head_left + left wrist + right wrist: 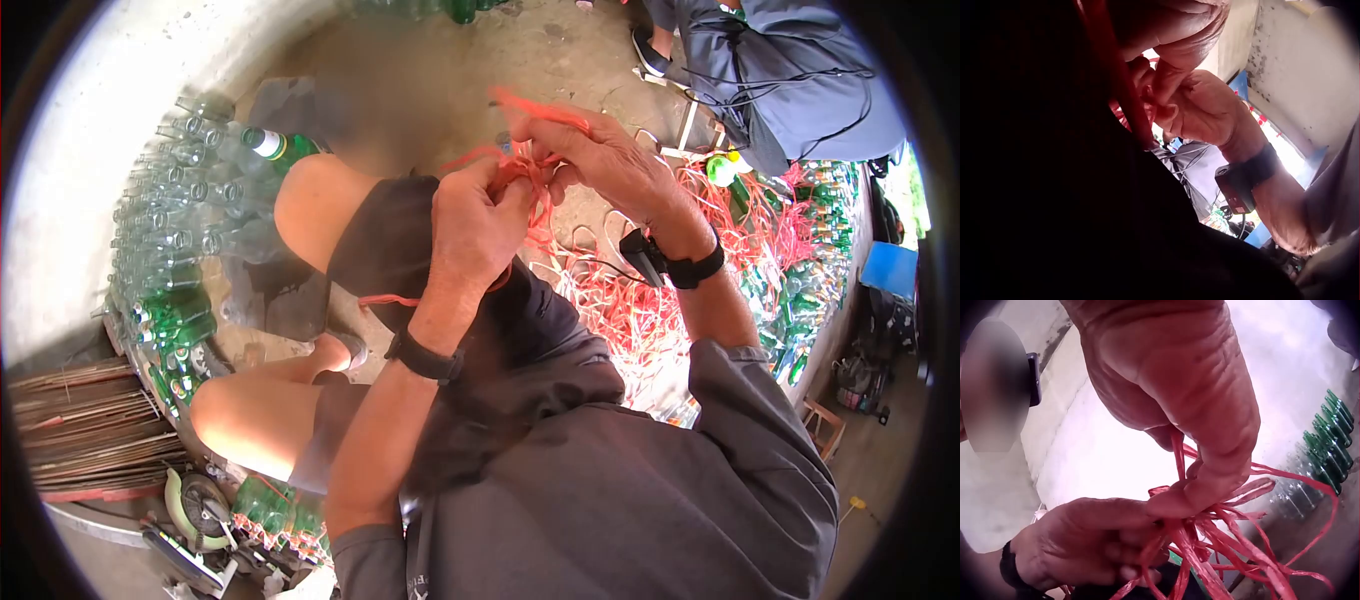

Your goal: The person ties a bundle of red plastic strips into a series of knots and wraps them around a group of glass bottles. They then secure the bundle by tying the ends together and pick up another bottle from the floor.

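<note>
Figure legend: no inscription legible to me.
In my views, the small print (421,581) on the dark shirt (620,490), the bottle label (266,144) and marks on the wrist-worn box (1235,189) remain unreadable.

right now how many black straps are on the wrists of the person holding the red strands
2: one strap on the left wrist, another strap on the right.

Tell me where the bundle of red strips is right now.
In the head view's upper middle, the bundle of red strips is pinched between the left hand and the right hand.
</note>
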Tool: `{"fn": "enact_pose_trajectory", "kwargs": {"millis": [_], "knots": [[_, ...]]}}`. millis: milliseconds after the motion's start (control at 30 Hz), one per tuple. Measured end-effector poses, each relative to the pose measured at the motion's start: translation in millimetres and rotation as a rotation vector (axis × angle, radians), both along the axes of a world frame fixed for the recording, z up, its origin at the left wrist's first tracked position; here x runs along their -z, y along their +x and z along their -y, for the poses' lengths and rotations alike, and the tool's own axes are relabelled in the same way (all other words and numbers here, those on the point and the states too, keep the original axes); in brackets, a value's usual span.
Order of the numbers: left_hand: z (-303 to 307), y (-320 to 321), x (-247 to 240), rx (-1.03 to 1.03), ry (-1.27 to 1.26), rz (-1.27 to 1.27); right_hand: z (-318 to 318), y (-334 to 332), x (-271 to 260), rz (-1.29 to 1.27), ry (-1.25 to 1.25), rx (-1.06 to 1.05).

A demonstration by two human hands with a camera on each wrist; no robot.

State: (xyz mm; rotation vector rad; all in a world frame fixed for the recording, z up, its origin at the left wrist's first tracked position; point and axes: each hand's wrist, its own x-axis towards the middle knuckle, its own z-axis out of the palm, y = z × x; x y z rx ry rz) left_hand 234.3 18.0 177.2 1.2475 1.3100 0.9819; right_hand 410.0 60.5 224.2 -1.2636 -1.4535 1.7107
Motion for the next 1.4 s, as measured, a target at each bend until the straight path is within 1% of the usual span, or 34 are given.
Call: {"fn": "enact_pose_trajectory", "kwargs": {"millis": [67, 133, 200, 267, 300, 367, 433, 500, 600, 667, 733, 867, 900, 967, 1000, 1033, 1067, 1100, 1167, 1267, 1367, 1400], "knots": [[0.2, -2.8, -0.3, -0.003, 0.020, -0.051, 4.1, -5.5, -10.9, -0.068, -0.064, 0.029], [0.2, -2.3, -6.0, 0.033, -0.061, 0.054, 0.5, 0.5, -1.6, -0.048, -0.073, 0.030], [1.3, -0.7, -6.4, 0.045, -0.042, 0.038, 0.8, 1.7, 1.0, -0.028, -0.082, 0.031], [1.7, -0.9, -6.9, 0.055, -0.021, 0.022, 4.0, -1.7, -1.0, -0.013, -0.009, 0.052], [2.5, -0.8, -7.3, 0.064, -0.043, 0.065, 4.7, -1.4, 0.1, -0.012, -0.010, 0.052], [3.2, -0.4, -6.7, 0.071, -0.065, 0.109, 5.1, -0.9, 3.1, 0.143, 0.115, 0.027], [3.5, -1.3, -4.4, 0.080, -0.021, 0.059, 8.5, -4.6, -0.2, 0.147, 0.122, 0.031], [3.5, 0.6, -4.6, 0.083, -0.002, 0.061, 10.1, -5.8, 0.0, 0.151, 0.129, 0.039], [3.7, 2.7, -10.3, 0.090, 0.050, 0.034, 9.7, -4.5, 4.0, 0.146, 0.153, 0.003], [4.3, 3.5, -9.8, 0.088, 0.081, 0.000, 10.2, -2.0, 4.2, 0.252, 0.235, -0.107], [4.2, 5.0, 0.5, 0.011, 0.025, 0.002, 11.1, -2.0, 3.5, 0.249, 0.239, -0.129], [3.1, 3.7, 11.9, -0.015, 0.039, 0.018, 8.8, 1.6, 4.2, 0.222, 0.257, -0.164], [2.2, 1.0, 12.1, -0.016, 0.039, -0.017, 8.4, 3.3, 2.7, 0.222, 0.257, -0.164], [0.6, -1.5, 14.2, -0.015, 0.038, -0.053, 7.9, 8.6, -1.8, 0.208, 0.239, -0.116], [-0.3, -1.5, 17.2, -0.032, 0.010, 0.009, 8.0, 12.7, -0.6, 0.209, 0.240, -0.115], [-0.8, -1.4, 19.3, -0.050, -0.018, 0.071, 8.0, 17.6, 1.8, 0.159, 0.165, -0.062], [-1.3, -1.6, 17.9, -0.050, -0.017, 0.071, 8.3, 21.9, 3.5, 0.109, 0.091, -0.011], [-1.6, -1.8, 16.4, -0.070, -0.039, 0.083, 9.0, 25.3, 4.4, 0.110, 0.092, -0.012], [-2.0, -1.8, 13.9, -0.089, -0.062, 0.094, 10.7, 31.6, 5.2, 0.001, 0.048, 0.075], [-3.1, -2.8, 12.4, -0.097, -0.100, 0.065, 14.0, 40.1, -0.3, 0.030, 0.040, 0.123], [-3.3, -2.3, 9.8, -0.084, -0.134, 0.077, 17.0, 53.9, 4.4, 0.002, 0.019, 0.144], [-2.7, -1.5, 5.2, -0.113, -0.172, 0.125, 18.4, 57.6, 5.0, 0.003, 0.019, 0.144]]}}
